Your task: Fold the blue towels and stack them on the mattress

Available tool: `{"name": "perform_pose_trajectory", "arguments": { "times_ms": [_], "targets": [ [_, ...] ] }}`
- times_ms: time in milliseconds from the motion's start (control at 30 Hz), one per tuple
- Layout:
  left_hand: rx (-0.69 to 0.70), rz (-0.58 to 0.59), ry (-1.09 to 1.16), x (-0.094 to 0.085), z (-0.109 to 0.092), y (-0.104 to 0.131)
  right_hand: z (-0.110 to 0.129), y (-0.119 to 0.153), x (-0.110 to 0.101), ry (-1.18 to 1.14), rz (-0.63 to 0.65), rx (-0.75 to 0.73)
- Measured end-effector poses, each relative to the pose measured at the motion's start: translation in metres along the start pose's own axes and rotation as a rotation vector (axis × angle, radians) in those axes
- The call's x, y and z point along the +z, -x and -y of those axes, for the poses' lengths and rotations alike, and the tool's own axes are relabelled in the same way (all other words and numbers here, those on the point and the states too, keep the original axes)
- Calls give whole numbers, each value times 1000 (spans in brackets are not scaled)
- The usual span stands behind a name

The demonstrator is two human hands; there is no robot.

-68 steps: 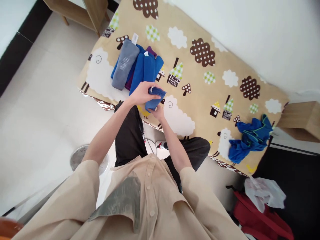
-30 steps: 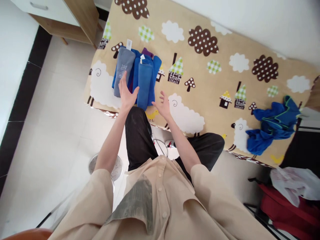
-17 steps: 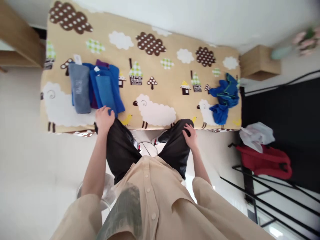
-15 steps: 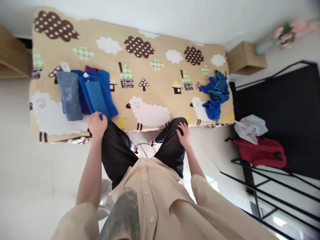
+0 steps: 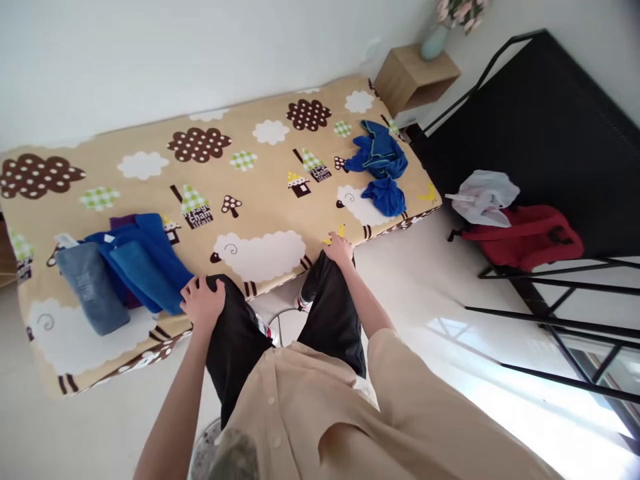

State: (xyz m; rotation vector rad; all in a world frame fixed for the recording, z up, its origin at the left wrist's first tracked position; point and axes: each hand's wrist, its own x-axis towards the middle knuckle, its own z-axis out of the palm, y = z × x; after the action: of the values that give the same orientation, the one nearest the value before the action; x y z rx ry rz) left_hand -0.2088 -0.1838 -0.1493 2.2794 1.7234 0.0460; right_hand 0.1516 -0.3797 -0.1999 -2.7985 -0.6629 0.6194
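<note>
Holding nothing, the left hand (image 5: 203, 303) and right hand (image 5: 340, 251) rest loosely spread on the black pants (image 5: 333, 313). Folded towels (image 5: 145, 270) lie left on the bed (image 5: 265, 208), so that lot looks done; the crumpled blue cloth (image 5: 384, 157), far right, doesn't look folded yet tbh.

A loose beige shirt (image 5: 300, 383) with a short right sleeve (image 5: 400, 383) is worn, fastened along a placket (image 5: 276, 423) by small pale buttons (image 5: 272, 401). Left of the placket, a mottled grey-green patch (image 5: 235, 459) is noted; right of it, a curved opening (image 5: 331, 443) is seen. Beyond the placket, black trousers (image 5: 331, 327) and white shoes (image 5: 271, 333) marked red and black are observed. The hands (image 5: 203, 305) are bare.
</note>
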Motion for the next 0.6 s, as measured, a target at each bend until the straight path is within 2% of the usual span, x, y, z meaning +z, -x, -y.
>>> {"name": "perform_pose_trajectory", "arguments": {
  "times_ms": [167,300,467,600],
  "targets": [
    [-12,3,-50,3,-4,-18,-40,-75,-22,-76,32,100],
    [-62,59,-67,4,5,-30,-81,-131,-32,-150,-63,220],
    [-160,68,-65,8,7,-44,-127,-180,-37,-266,-138,422],
    [-225,34,-28,17,11,-51,-141,-212,-33,-303,-213,405]
  ]
}}
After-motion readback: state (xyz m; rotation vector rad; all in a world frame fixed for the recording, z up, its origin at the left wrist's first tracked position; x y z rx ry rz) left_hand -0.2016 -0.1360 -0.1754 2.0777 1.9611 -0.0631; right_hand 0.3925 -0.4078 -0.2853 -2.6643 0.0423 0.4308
